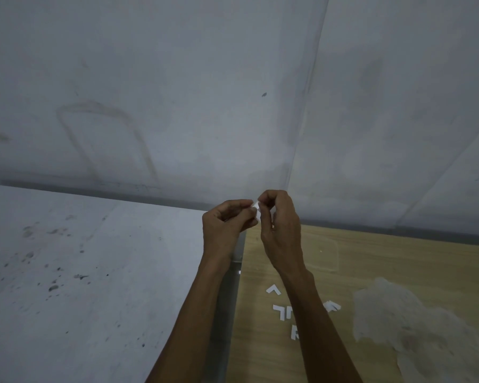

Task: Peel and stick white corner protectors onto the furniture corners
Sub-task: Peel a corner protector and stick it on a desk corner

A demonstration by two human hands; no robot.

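Note:
Both hands are raised together near the wall, above the far left corner of the wooden table [398, 261]. My left hand [227, 222] and my right hand [280, 225] pinch one small white corner protector [256, 207] between their fingertips; most of it is hidden by the fingers. Several more white L-shaped corner protectors [279, 310] lie loose on the wooden table below my right forearm.
A stained white surface [80, 266] fills the left side, with a narrow grey gap [227, 305] between it and the wooden table. A crumpled clear plastic bag [407, 316] lies at the right of the table. A grey wall [233, 92] stands close behind.

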